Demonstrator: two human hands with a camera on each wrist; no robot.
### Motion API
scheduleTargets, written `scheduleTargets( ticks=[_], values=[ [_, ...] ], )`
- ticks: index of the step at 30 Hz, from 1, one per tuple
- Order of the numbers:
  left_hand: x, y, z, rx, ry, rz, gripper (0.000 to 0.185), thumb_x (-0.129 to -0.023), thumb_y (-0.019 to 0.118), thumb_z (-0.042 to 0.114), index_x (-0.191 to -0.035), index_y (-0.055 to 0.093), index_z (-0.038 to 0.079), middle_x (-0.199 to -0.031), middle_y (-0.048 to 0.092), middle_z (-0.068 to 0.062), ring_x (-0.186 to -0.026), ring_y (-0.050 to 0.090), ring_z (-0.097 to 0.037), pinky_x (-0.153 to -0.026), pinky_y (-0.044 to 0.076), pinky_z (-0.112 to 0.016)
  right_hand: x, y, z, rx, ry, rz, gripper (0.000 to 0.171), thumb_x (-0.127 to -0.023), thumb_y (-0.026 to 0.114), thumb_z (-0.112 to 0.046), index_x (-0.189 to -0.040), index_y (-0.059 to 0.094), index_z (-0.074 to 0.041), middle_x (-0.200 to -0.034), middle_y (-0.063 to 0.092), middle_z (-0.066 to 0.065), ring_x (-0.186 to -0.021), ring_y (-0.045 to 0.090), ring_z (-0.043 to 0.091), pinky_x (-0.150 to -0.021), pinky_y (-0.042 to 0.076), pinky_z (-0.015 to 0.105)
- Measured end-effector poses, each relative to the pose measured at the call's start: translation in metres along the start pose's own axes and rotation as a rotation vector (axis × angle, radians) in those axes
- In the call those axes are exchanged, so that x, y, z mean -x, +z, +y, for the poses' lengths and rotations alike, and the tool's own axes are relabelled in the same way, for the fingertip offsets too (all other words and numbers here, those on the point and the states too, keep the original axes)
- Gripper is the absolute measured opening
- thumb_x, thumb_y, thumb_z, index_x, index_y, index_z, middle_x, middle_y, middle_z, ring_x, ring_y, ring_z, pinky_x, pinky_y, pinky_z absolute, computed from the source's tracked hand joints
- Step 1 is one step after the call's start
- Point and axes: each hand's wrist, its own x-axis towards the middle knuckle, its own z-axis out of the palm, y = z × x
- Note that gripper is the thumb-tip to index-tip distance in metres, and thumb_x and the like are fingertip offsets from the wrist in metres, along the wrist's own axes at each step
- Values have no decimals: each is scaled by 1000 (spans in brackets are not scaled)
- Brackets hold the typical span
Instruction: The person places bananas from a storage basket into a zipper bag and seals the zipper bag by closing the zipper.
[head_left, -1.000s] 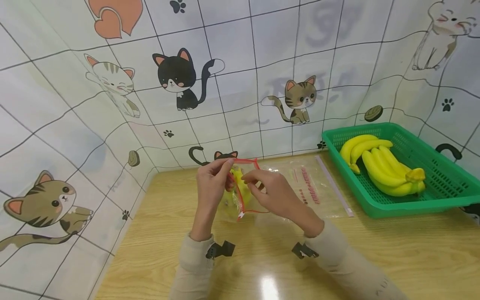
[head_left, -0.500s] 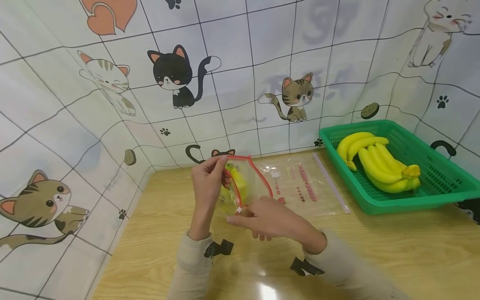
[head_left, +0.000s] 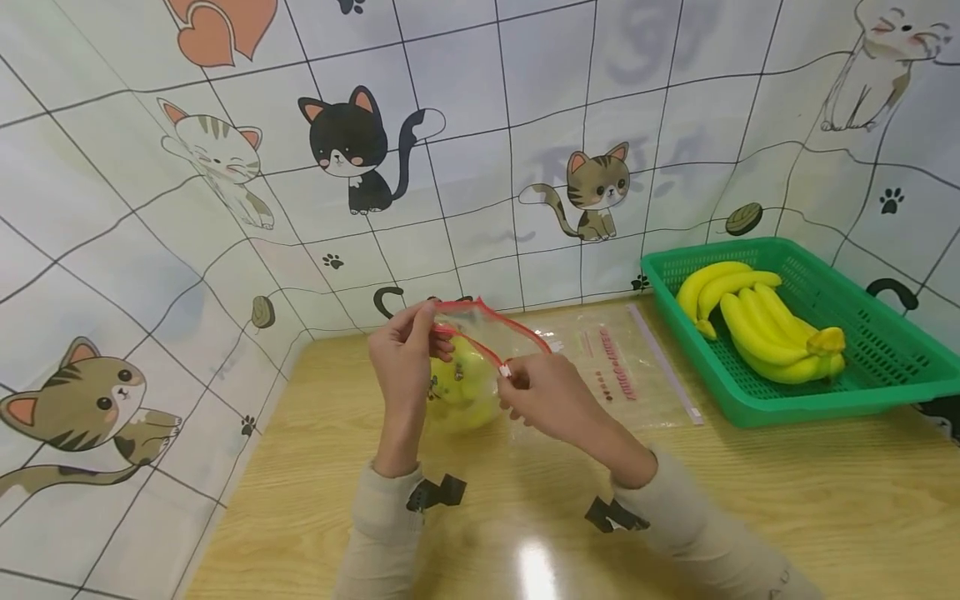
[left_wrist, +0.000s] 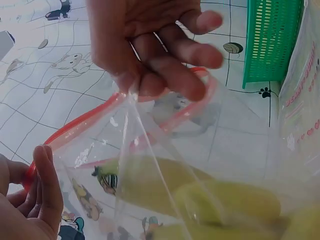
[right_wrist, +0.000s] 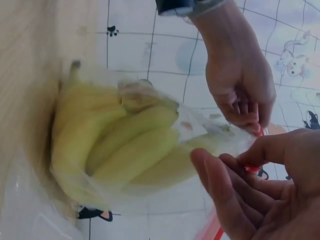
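A clear zip bag (head_left: 487,337) with a red-edged mouth is held above the wooden table between my two hands. Yellow bananas (right_wrist: 135,145) lie inside it, seen through the plastic. At the far left corner of the mouth, my left hand (head_left: 402,346) pinches the red edge between thumb and index finger, its other fingers spread loosely in the left wrist view. My right hand (head_left: 551,396) pinches the red edge near the white slider (head_left: 505,370) at the near corner. Between the hands the mouth gapes.
Another clear bag (head_left: 637,367) with a pale purple edge and pink print lies flat on the table (head_left: 315,467). To the right stands a green basket (head_left: 727,404) with bunches of bananas (head_left: 772,333). A cat-patterned wall (head_left: 472,192) rises behind the table.
My right hand has left the inner side of the mouth, dipped to the near corner and taken the red edge there. The bag's mouth has risen and swung; my left hand has shifted slightly left.
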Motion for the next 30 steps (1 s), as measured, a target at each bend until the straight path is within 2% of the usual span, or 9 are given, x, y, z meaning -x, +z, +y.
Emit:
scheduleTargets(
  ticks=[4, 7, 11, 14, 16, 19, 23, 26, 30],
  values=[
    [0, -3, 3, 18, 4, 32, 27, -102, 66, 22, -125, 73, 10, -68, 74, 4, -51, 67, -11, -50, 58, -28, -7, -13, 0, -47, -48, 86, 21, -100, 57, -11, -88, 74, -6, -75, 75, 3, -60, 69, 9, -54, 59, 27],
    [0, -8, 6, 27, 8, 63, 28, -103, 66, 23, -130, 68, 19, -69, 74, 3, -52, 68, -12, -52, 60, -30, -17, -24, -5, -58, -74, 112, 22, -101, 56, -12, -88, 72, -8, -77, 76, 6, -62, 70, 10, -57, 60, 27],
    [0, -15, 11, 61, 10, 123, 29, -101, 67, 23, -130, 63, 20, -66, 73, 1, -50, 67, -13, -50, 60, -32, -32, -41, -20, 24, -157, 143, 21, -104, 57, -15, -92, 72, -8, -78, 75, 5, -64, 69, 9, -59, 56, 28],
    [1, -17, 17, 69, -6, 120, 31, -101, 68, 19, -131, 61, 20, -64, 73, -1, -48, 67, -15, -49, 60, -35, -37, -57, -31, 118, -223, 193, 19, -104, 60, -16, -94, 73, -8, -75, 73, 5, -62, 64, 12, -58, 49, 31],
    [5, -16, 24, 31, -35, 79, 31, -101, 66, 17, -131, 62, 19, -61, 72, -2, -46, 66, -17, -48, 60, -38, -37, -68, -34, 182, -252, 240, 17, -104, 62, -17, -97, 76, -8, -76, 73, 5, -63, 62, 14, -59, 46, 31],
    [13, -10, 34, -81, -96, -29, 26, -101, 60, 15, -127, 64, 16, -58, 69, -5, -43, 65, -20, -47, 59, -44, -34, -82, -31, 236, -263, 299, 16, -102, 65, -16, -102, 78, -7, -81, 76, 6, -64, 63, 16, -60, 47, 30],
    [23, 1, 44, -217, -145, -212, 22, -104, 58, 23, -112, 67, 5, -58, 68, -12, -42, 65, -24, -47, 59, -46, -30, -97, -18, 173, -236, 325, 16, -102, 64, -11, -108, 78, -4, -95, 78, 13, -70, 72, 22, -60, 58, 23],
    [29, 6, 48, -260, -140, -335, 30, -103, 64, 32, -104, 68, 2, -61, 68, -18, -43, 66, -25, -48, 60, -44, -25, -105, -5, 87, -194, 315, 18, -104, 61, -10, -111, 76, -2, -100, 77, 17, -80, 74, 27, -61, 60, 21],
    [38, 12, 50, -311, -78, -464, 24, -100, 70, 32, -95, 69, 9, -62, 67, -20, -42, 63, -24, -45, 58, -41, -15, -113, 16, 9, -142, 323, 22, -107, 56, -14, -116, 72, -3, -102, 74, 18, -85, 72, 23, -65, 62, 21]
  ],
)
